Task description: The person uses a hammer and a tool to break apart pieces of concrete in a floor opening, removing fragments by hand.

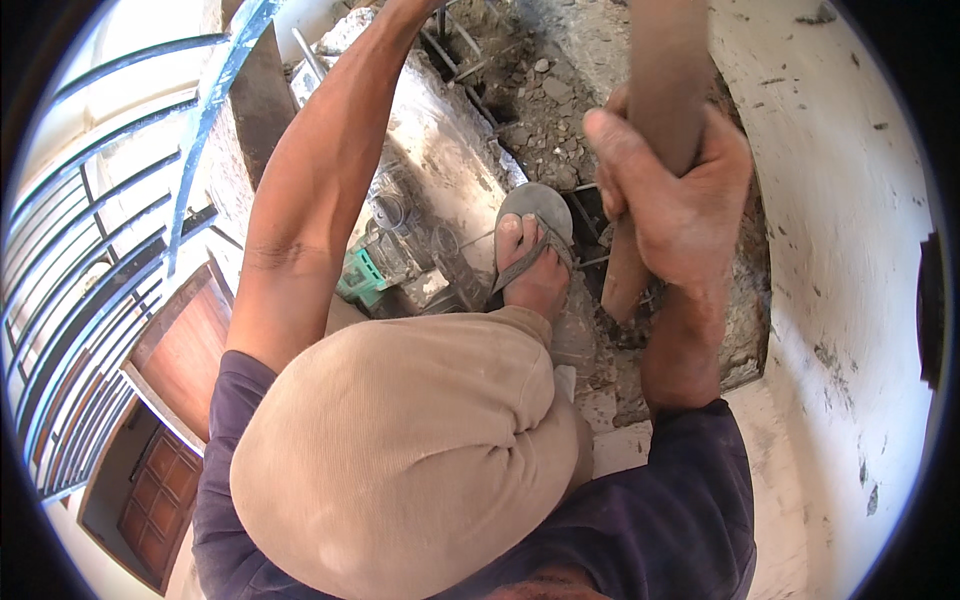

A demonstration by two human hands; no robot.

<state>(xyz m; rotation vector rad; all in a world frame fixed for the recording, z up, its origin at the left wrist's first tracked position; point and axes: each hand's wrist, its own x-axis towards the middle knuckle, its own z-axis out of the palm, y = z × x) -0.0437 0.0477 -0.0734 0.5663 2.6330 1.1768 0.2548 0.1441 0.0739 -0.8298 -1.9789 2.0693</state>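
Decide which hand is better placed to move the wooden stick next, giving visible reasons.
Probably the right. The right hand grips the wooden stick, while the left arm extends past the picture's top edge, with the left hand out of view.

the right hand [690, 200] is wrapped around a motion-blurred brown handle [668, 70] that rises to the top edge, near broken rubble [560, 90]. the left forearm [325, 150] stretches past that edge, its hand out of sight. a foot [535, 288] in a grey flip-flop [545, 200] rests near a dusty green-and-grey tool [366, 272]. beige cloth [400, 440] bulges below; a white wall [840, 280] curves at right.
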